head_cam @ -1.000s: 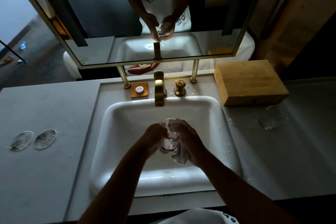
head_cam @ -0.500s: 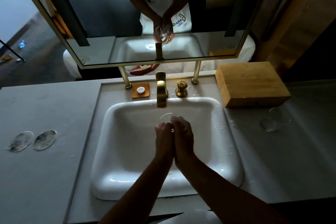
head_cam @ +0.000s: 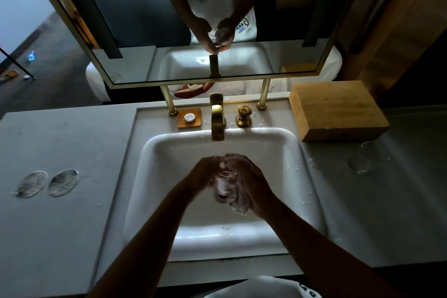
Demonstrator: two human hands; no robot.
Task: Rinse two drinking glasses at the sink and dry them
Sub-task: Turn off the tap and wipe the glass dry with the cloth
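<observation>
1. Head view: both forearms reach forward over the white sink [head_cam: 300, 191], and the hands meet above the middle of its basin, in front of the gold faucet [head_cam: 217, 118].
2. Left hand [head_cam: 202, 174] curls its fingers round the left side of a clear glass [head_cam: 223, 178].
3. Right hand [head_cam: 251, 181] holds a white cloth [head_cam: 238, 202] bunched against the glass's right side, fingers wrapped round both.
4. Between the palms the glass is blurred; its tilt cannot be told.
5. A second glass [head_cam: 365, 159] stands on the counter [head_cam: 60, 237] right of the sink, just in front of a wooden box [head_cam: 338, 109].
</observation>
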